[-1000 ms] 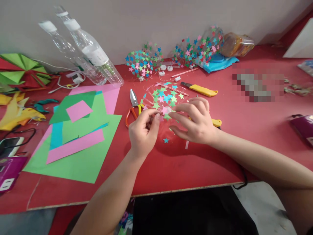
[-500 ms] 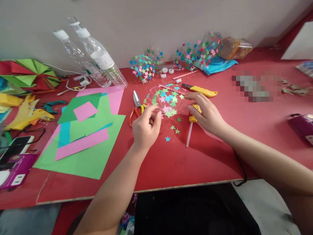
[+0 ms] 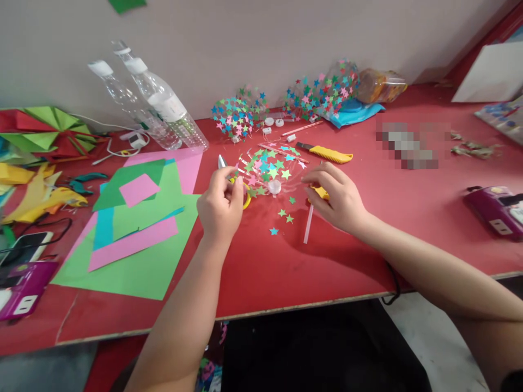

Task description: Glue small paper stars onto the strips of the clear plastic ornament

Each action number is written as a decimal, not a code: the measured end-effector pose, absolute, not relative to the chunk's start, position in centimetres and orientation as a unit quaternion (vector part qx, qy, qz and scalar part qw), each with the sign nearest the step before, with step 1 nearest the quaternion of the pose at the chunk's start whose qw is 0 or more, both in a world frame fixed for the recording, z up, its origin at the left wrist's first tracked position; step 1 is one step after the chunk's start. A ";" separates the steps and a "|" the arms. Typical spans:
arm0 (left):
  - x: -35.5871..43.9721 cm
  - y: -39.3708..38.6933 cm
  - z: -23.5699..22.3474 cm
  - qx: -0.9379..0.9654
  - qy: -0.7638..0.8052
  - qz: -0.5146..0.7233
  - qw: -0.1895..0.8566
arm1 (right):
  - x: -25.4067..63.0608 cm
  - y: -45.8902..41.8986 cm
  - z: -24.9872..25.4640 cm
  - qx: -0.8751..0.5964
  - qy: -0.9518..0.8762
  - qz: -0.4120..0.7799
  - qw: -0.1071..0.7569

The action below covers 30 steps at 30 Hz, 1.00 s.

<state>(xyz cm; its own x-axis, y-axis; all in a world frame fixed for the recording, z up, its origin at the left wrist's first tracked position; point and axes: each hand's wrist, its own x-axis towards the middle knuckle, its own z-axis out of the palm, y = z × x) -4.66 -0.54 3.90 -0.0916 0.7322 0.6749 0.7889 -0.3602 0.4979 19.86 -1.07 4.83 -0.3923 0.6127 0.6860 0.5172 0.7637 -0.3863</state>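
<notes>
Between my hands lies a cut clear plastic bottle piece (image 3: 274,187) with a round cap-like end. Its thin strips fan out towards the back, and green, blue and pink paper stars (image 3: 267,163) cover them. My left hand (image 3: 220,207) hovers at its left side with curled fingers, thumb and index slightly apart, above orange-and-yellow-handled scissors (image 3: 246,197) that it partly hides. My right hand (image 3: 337,193) is at the right with loosely bent, parted fingers, over a yellow glue gun (image 3: 319,193) with a glue stick (image 3: 308,224). Several loose stars (image 3: 281,213) lie in front.
Coloured paper sheets (image 3: 134,277) lie at the left, with plastic bottles (image 3: 171,111) behind. Star-covered clear balls (image 3: 232,117) stand along the wall. A yellow utility knife (image 3: 330,153) lies behind my right hand. Purple power strips (image 3: 496,212) sit at both sides of the red table (image 3: 261,283).
My left hand has drawn back to the left, away from the plastic piece, whose strips and round end now show more. My right hand is still near the glue gun. The view has shifted slightly.
</notes>
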 end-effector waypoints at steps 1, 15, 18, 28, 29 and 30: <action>-4.7 -0.5 4.0 -0.673 -0.566 -0.476 0.027 | 19.8 -1.2 4.8 -0.325 -0.847 0.036 0.420; -2.9 -3.9 4.6 -0.742 -0.434 -0.505 0.077 | 17.2 -2.1 2.1 -0.303 -0.941 -0.101 0.112; -1.8 -4.8 4.6 -0.783 -0.395 -0.478 0.051 | 17.3 -2.2 2.3 -0.285 -0.947 -0.109 0.103; -1.3 -4.6 4.5 -0.759 -0.412 -0.503 -0.032 | 17.7 -2.3 2.5 -0.254 -0.949 -0.167 0.079; -1.3 -4.6 4.5 -0.759 -0.409 -0.505 -0.037 | 17.7 -2.3 2.5 -0.255 -0.948 -0.171 0.084; -1.3 -4.6 4.5 -0.761 -0.406 -0.505 -0.038 | 17.8 -2.3 2.6 -0.256 -0.946 -0.173 0.094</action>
<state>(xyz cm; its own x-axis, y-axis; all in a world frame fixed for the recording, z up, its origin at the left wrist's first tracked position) -1.26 -4.61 4.52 0.1597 0.6569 0.7369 0.5792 -0.6669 0.4689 17.77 -2.27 2.61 -0.8515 0.4513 0.2668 0.5166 0.8093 0.2797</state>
